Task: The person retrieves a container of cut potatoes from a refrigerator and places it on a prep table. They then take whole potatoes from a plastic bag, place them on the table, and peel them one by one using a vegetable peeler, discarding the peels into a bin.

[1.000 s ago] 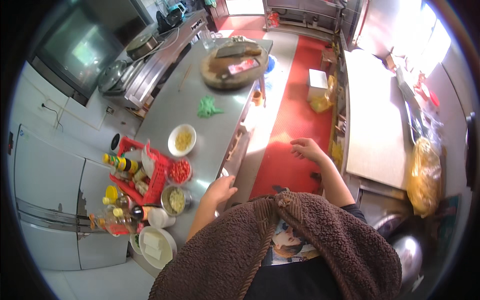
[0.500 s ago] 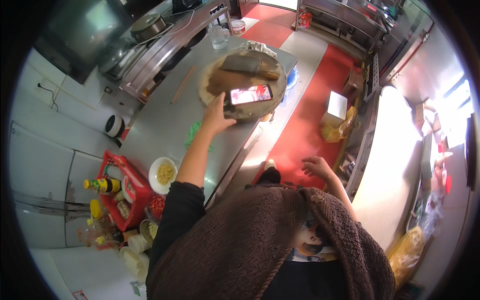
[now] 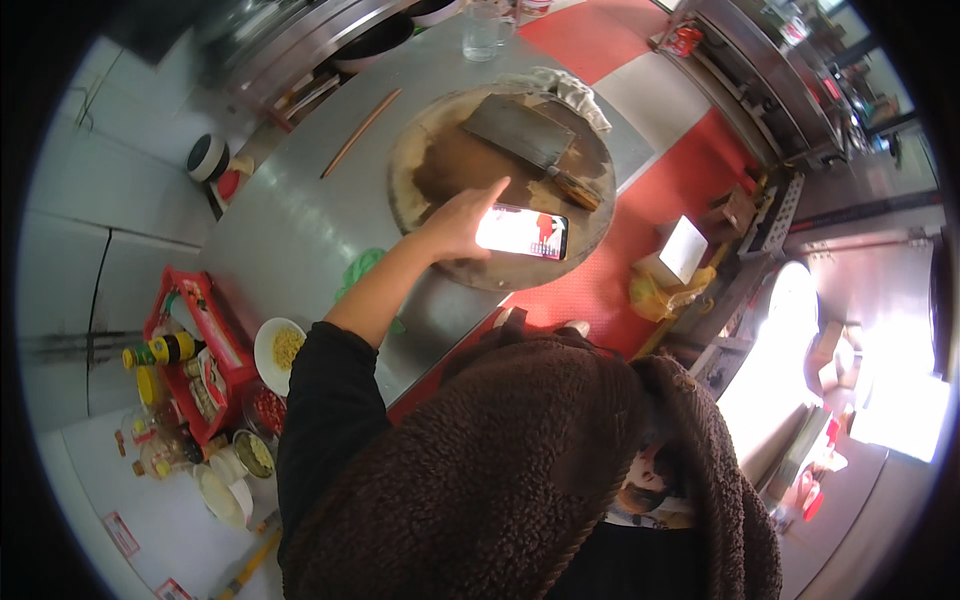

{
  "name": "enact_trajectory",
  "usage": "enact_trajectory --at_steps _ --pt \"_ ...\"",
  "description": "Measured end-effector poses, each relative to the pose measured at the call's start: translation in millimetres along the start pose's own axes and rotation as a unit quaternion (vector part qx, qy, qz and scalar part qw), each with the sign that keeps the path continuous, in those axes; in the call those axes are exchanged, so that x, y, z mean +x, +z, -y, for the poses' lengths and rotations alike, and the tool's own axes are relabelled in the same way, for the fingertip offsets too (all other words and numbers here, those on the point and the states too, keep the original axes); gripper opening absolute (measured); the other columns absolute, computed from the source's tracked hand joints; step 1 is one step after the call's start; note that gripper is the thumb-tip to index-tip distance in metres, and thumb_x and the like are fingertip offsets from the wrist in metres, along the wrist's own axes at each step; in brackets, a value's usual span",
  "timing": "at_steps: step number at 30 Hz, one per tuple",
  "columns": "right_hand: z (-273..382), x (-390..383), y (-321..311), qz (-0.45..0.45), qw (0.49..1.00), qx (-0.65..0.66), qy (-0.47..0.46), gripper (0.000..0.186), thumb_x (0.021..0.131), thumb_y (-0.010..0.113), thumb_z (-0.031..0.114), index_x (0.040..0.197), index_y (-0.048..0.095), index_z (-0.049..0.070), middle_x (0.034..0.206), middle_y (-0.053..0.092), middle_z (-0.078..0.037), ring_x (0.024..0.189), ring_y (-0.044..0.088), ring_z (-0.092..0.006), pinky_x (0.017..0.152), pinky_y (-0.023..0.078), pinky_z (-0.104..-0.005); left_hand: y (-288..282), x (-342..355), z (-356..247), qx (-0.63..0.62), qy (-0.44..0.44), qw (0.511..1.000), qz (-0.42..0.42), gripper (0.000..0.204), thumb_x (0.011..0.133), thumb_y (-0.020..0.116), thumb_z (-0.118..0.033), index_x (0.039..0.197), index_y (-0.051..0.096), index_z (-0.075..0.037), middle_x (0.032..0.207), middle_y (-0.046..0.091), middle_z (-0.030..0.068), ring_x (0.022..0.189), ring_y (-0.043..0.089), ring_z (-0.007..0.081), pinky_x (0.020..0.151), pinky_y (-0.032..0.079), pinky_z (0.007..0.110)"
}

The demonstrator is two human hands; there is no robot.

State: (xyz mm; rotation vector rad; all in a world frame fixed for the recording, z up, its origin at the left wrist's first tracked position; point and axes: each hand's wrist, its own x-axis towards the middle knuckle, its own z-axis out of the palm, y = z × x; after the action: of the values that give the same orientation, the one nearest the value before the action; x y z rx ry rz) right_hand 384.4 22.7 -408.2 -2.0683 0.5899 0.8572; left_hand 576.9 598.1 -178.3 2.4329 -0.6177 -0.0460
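Observation:
My left hand (image 3: 465,220) grips the left end of a phone (image 3: 522,232) with a lit screen, over the lower part of a round wooden chopping board (image 3: 431,136). A cleaver (image 3: 508,127) with a wooden handle lies across the board above the phone, and a white cloth (image 3: 570,95) is crumpled at its far edge. Some green plastic (image 3: 361,268) is partly behind my left forearm. A wooden stick (image 3: 361,133) lies left of the board on the steel table (image 3: 280,215). My right hand is out of view.
A glass jug (image 3: 482,35) stands at the back. At lower left are a bowl of chopped yellow food (image 3: 266,357), a red basket (image 3: 228,355) and bottles (image 3: 150,352). A white box (image 3: 678,250) and yellow bag (image 3: 655,300) sit right on the red floor (image 3: 560,305), beside a bright counter (image 3: 775,340).
My left hand has reached forward to the board and taken hold of the phone. My right hand has left view. The view has moved closer to the board.

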Motion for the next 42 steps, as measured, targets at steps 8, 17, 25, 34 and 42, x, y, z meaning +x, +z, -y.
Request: enact_trajectory --at_steps 8,17,25,34,42 --pt "90.0 92.8 -34.7 0.045 0.996 0.005 -0.071 0.027 0.079 0.060 0.014 0.100 0.064 -0.001 0.079 0.067 -0.009 0.070 0.063 -0.0139 0.065 0.051 -0.0274 -78.9 -81.0 -33.2 0.013 -0.107 0.993 0.049 0.096 0.059 0.076 -0.018 0.139 0.024 -0.006 0.119 0.050 0.0176 0.109 0.049 0.0333 0.093 0.041 0.039" --pt "175.8 101.1 -21.1 0.086 0.978 -0.051 -0.181 0.028 0.079 0.061 0.015 0.102 0.064 0.000 0.080 0.067 -0.007 0.071 0.063 -0.0123 0.064 0.050 -0.0268 -89.9 -128.5 14.4 0.064 -0.079 0.986 0.135 0.080 0.065 0.071 -0.006 0.135 0.033 -0.004 0.131 0.043 0.0184 0.121 0.040 0.0346 0.102 0.032 0.040" --pt "192.9 91.1 -23.5 0.066 0.980 -0.114 -0.150 0.024 0.074 0.063 0.018 0.095 0.068 0.006 0.080 0.068 -0.008 0.071 0.064 -0.0150 0.067 0.051 -0.0289 -82.9 -128.9 38.9 0.212 -0.102 0.945 0.226 0.095 0.055 0.079 -0.009 0.136 0.030 -0.003 0.136 0.039 0.0155 0.128 0.035 0.0304 0.110 0.022 0.044" --pt "141.4 139.1 -94.8 0.110 0.991 -0.006 0.073 0.022 0.081 0.054 0.014 0.098 0.065 0.006 0.071 0.067 -0.008 0.046 0.060 -0.0146 0.039 0.047 -0.0286 -158.5 11.2 -34.7 0.344 -0.148 0.924 -0.075 0.080 0.066 0.063 0.005 0.137 0.029 -0.005 0.135 0.039 0.0158 0.126 0.036 0.0329 0.107 0.026 0.043" --pt "161.6 269.0 -245.4 0.104 0.985 0.139 0.012 0.029 0.083 0.052 0.010 0.108 0.059 0.000 0.073 0.065 -0.011 0.048 0.059 -0.0142 0.039 0.047 -0.0273 -63.1 299.7 -93.0 0.316 -0.063 0.940 -0.111 0.065 0.071 0.063 0.003 0.131 0.038 -0.004 0.125 0.048 0.0160 0.115 0.046 0.0342 0.096 0.037 0.041"
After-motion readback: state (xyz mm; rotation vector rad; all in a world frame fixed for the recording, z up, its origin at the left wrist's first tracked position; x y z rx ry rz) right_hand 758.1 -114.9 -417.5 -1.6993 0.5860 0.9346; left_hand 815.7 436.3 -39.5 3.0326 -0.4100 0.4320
